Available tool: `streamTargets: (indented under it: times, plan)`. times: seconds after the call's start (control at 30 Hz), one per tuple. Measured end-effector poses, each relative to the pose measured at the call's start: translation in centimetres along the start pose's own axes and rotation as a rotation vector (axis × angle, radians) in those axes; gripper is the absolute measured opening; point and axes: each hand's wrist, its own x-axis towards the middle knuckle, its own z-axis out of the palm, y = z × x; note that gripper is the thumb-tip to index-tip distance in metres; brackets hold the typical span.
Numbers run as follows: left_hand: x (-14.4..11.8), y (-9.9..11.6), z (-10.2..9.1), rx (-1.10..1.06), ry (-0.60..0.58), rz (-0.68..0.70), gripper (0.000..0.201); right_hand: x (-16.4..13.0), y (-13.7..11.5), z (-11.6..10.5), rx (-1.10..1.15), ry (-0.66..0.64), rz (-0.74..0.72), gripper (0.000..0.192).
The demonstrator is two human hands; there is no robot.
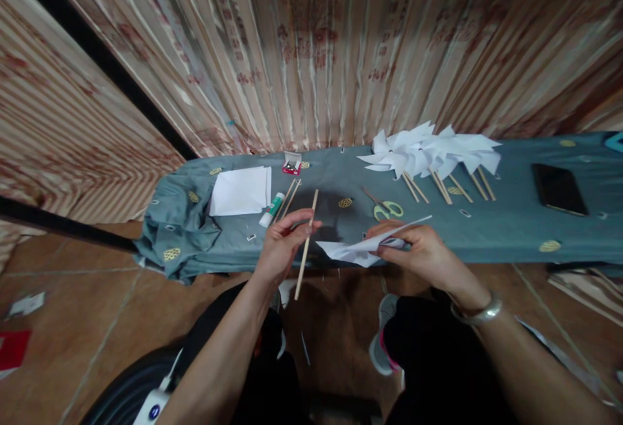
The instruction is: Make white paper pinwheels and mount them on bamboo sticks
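The left hand [285, 240], fingers curled, pinches a thin wooden stick [305, 246] held nearly upright. The right hand [421, 253] grips a folded white paper piece [363, 248], seemingly by its edge, above the blue-grey cloth-covered worktop [506, 217].

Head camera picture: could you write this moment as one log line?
left hand: holds wooden stick | right hand: holds folded white paper | table: scissors, glue stick, finished pinwheels
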Motion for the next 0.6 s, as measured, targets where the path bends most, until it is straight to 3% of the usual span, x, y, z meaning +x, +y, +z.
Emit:
streamTargets:
  times: [0.1,0.27,0.6]
  plan:
    - [0.1,-0.4,0.1,0.023,-0.019,0.018,0.039,0.0,0.4,0.2,-0.16,-0.026,-0.161,0.016]
    - [0.0,-0.9,0.3,0.056,-0.047,-0.016,0.035,0.0,0.3,0.3,-0.369,0.061,-0.398,0.012]
    - [-0.4,-1.3,0.8,0.285,-0.099,0.043,0.027,-0.1,-0.9,1.0,-0.455,0.198,-0.568,0.015]
